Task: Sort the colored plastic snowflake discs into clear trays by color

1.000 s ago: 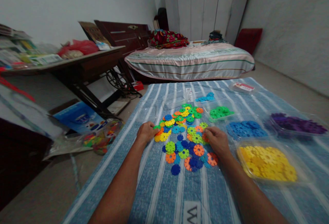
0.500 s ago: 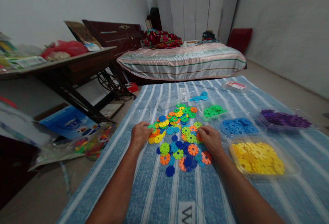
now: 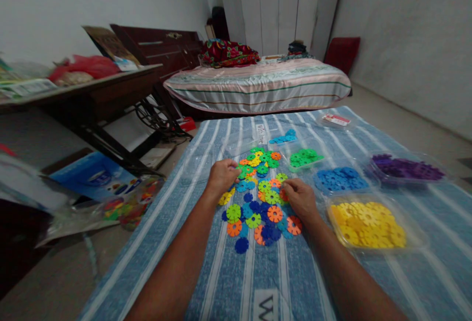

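A loose pile of notched plastic snowflake discs lies between my hands, with lime green discs (image 3: 272, 197), orange discs (image 3: 275, 214), dark blue discs (image 3: 242, 245) and yellow discs (image 3: 225, 197) mixed together. My left hand (image 3: 221, 179) is over the pile's left side, fingers bent and pinched together. Whatever its fingertips hold is hidden. At the pile's right edge, my right hand (image 3: 300, 197) has thumb and fingers closed beside an orange disc (image 3: 283, 194). I cannot make out whether that disc is between them.
To the right stand clear tubs of yellow discs (image 3: 368, 225), blue discs (image 3: 341, 180), purple discs (image 3: 405, 167) and green discs (image 3: 305, 158). Light blue discs (image 3: 283, 138) sit farther back. A clear tub (image 3: 239, 141) stands behind the pile on the striped cloth (image 3: 177, 242).
My left hand has moved right and slightly away from me, from the pile's left edge to over the discs. My right hand stays almost in place. The view has shifted slightly.
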### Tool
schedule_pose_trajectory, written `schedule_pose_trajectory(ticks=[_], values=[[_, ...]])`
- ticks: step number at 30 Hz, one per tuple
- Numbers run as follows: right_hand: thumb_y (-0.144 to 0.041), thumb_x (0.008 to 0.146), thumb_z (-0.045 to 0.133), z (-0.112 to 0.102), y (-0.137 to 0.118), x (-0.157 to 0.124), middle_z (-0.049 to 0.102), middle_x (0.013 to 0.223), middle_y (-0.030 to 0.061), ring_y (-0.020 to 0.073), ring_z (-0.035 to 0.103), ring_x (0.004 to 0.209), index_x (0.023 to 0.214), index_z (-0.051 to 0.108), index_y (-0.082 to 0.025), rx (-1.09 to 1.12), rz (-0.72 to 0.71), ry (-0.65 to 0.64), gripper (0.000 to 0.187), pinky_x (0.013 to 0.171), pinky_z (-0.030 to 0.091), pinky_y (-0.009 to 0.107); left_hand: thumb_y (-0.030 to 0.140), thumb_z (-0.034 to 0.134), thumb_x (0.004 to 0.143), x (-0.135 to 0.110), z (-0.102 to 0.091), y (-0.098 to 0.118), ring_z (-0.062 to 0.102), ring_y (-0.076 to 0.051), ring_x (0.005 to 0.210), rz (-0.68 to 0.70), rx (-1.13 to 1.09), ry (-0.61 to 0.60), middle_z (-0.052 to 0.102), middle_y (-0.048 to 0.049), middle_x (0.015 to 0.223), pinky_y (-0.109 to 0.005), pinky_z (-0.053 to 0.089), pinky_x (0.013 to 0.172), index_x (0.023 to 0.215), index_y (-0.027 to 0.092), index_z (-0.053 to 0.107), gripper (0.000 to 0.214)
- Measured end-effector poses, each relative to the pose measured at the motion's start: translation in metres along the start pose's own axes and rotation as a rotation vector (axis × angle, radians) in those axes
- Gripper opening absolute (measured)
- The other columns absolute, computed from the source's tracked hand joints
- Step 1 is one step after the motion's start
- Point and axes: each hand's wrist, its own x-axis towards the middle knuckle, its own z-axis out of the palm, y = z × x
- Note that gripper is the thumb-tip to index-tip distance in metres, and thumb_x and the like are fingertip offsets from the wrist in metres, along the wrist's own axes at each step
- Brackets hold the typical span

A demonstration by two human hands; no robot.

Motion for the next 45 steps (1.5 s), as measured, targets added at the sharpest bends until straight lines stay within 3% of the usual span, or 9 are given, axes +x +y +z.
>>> schedule_pose_trajectory(ticks=[6, 8, 11, 15, 18, 21, 31, 40, 45], values=[[-0.042, 0.08, 0.051, -0.001, 0.002, 0.0, 0.071, 0.078, 0.0037, 0.0213, 0.065, 0.076, 0.074, 0.073, -0.022, 0.008, -0.008, -0.005, 0.03, 0.075, 0.048, 0.033, 0.012, 0.066, 0.076, 0.005, 0.047, 0.076, 0.066, -0.011, 0.059, 0.13, -0.425, -0.281, 0.065, 0.0019, 0.065, -0.02, 0.051, 0.059, 0.106, 0.01, 0.066, 0.03], [-0.043, 0.08, 0.052, -0.001, 0.003, 0.0, 0.071, 0.078, 0.0036, 0.0213, 0.065, 0.076, 0.074, 0.073, -0.022, 0.017, -0.004, -0.01, 0.03, 0.075, 0.048, 0.033, 0.013, 0.065, 0.077, 0.01, 0.049, 0.088, 0.067, -0.012, 0.062, 0.2, -0.394, -0.259, 0.067, 0.0002, 0.068, -0.021, 0.051, 0.061, 0.107, 0.01, 0.067, 0.031], [-0.043, 0.08, 0.052, 0.0, 0.002, 0.0, 0.071, 0.077, 0.0036, 0.0215, 0.064, 0.076, 0.073, 0.073, -0.022, 0.018, -0.003, -0.006, 0.03, 0.075, 0.048, 0.033, 0.016, 0.063, 0.077, 0.02, 0.035, 0.075, 0.067, -0.013, 0.063, 0.285, -0.155, -0.149, 0.068, -0.0004, 0.067, -0.022, 0.05, 0.062, 0.096, 0.012, 0.07, 0.02], [-0.042, 0.08, 0.05, 0.0, -0.001, 0.0, 0.071, 0.077, 0.004, 0.0215, 0.064, 0.076, 0.071, 0.072, -0.022, 0.001, -0.016, 0.006, 0.031, 0.074, 0.047, 0.033, 0.017, 0.061, 0.078, 0.025, 0.002, 0.022, 0.069, -0.019, 0.076, 0.215, 0.427, -0.027, 0.071, -0.0035, 0.071, -0.025, 0.047, 0.068, 0.076, 0.014, 0.072, 0.012], [-0.042, 0.08, 0.049, 0.0, -0.001, 0.0, 0.072, 0.078, 0.0044, 0.0221, 0.065, 0.078, 0.072, 0.072, -0.022, -0.009, -0.016, -0.001, 0.032, 0.074, 0.047, 0.033, 0.027, 0.061, 0.082, 0.017, -0.013, -0.013, 0.07, -0.021, 0.085, 0.084, 0.716, -0.014, 0.075, -0.005, 0.083, -0.026, 0.045, 0.068, 0.081, 0.019, 0.074, 0.016], [-0.042, 0.08, 0.05, -0.001, 0.001, -0.001, 0.072, 0.08, 0.0045, 0.0223, 0.065, 0.079, 0.074, 0.073, -0.022, -0.017, -0.011, -0.011, 0.032, 0.076, 0.047, 0.034, 0.044, 0.06, 0.087, 0.005, -0.012, -0.028, 0.069, -0.023, 0.095, 0.047, 0.83, -0.019, 0.075, -0.0066, 0.099, -0.026, 0.047, 0.071, 0.093, 0.022, 0.075, 0.027], [-0.043, 0.081, 0.05, 0.0, 0.005, 0.0, 0.072, 0.081, 0.0043, 0.0224, 0.066, 0.081, 0.075, 0.073, -0.021, -0.002, -0.015, -0.011, 0.032, 0.076, 0.046, 0.033, 0.048, 0.055, 0.091, -0.001, 0.012, -0.034, 0.062, -0.03, 0.113, 0.11, 0.935, 0.072, 0.066, -0.0144, 0.117, -0.035, 0.052, 0.088, 0.114, 0.017, 0.07, 0.041], [-0.04, 0.08, 0.05, 0.001, 0.005, 0.002, 0.07, 0.078, 0.0033, 0.0201, 0.064, 0.077, 0.075, 0.073, -0.02, -0.016, -0.023, 0.005, 0.03, 0.075, 0.046, 0.031, 0.026, 0.04, 0.096, -0.006, 0.016, -0.028, 0.062, -0.028, 0.107, 0.211, 0.932, 0.152, 0.069, -0.0141, 0.109, -0.035, 0.048, 0.088, 0.097, 0.015, 0.073, 0.035], [-0.04, 0.082, 0.049, 0.001, 0.006, 0.001, 0.07, 0.078, 0.0034, 0.0201, 0.064, 0.077, 0.076, 0.072, -0.02, -0.03, -0.038, -0.005, 0.031, 0.075, 0.046, 0.032, 0.024, 0.047, 0.092, -0.019, 0.023, -0.002, 0.064, -0.02, 0.086, 0.296, 0.626, 0.146, 0.071, -0.0071, 0.087, -0.028, 0.046, 0.077, 0.081, 0.016, 0.072, 0.028]])
